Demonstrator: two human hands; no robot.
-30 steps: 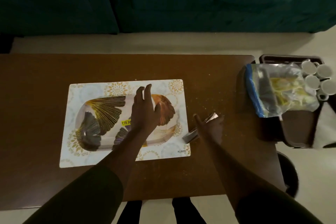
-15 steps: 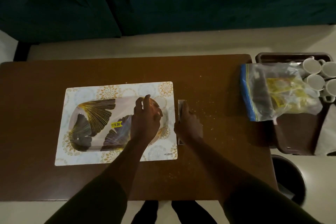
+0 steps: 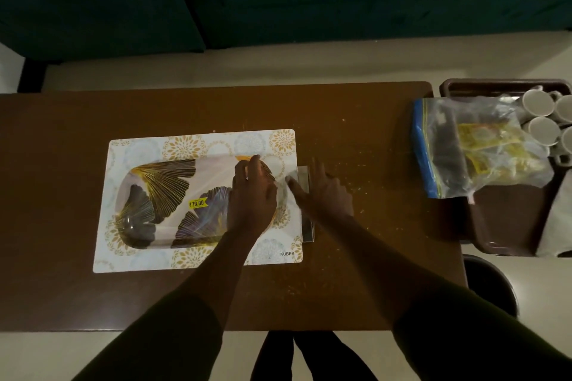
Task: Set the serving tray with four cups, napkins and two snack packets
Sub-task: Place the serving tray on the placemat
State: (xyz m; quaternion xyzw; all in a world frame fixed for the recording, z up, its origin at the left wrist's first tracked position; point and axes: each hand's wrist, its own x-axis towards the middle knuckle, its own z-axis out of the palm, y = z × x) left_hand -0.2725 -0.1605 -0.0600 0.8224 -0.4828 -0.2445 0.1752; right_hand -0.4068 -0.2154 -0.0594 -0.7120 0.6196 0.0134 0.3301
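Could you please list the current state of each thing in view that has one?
Serving tray: on placemat, empty, price sticker on.
Left hand: resting flat on tray.
Right hand: pressing the folded item beside the placemat.
Zip bag: lying on brown tray.
Cups: clustered on brown tray.

Left hand (image 3: 252,195) flat, palm down — right hand (image 3: 325,198) beside it, fingers spread.
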